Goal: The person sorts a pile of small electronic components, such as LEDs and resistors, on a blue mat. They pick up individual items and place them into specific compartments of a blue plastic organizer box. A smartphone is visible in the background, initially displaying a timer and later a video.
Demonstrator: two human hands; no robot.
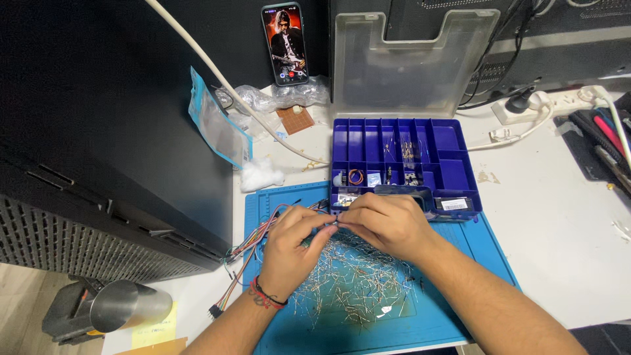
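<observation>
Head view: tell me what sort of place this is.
Probably an electronics hobby or repair bench: a blue compartment box of small parts, a blue work mat strewn with wire-leaded components, and jumper wires beside the hands.

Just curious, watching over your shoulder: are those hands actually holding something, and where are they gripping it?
Both hands pinch one small thin part between fingertips, left hand at one end, right hand at the other. What it is cannot be told.

Lit phone screen (284, 44) upright rear; blue-edged clear pouch (217, 125) leaning left.
</observation>
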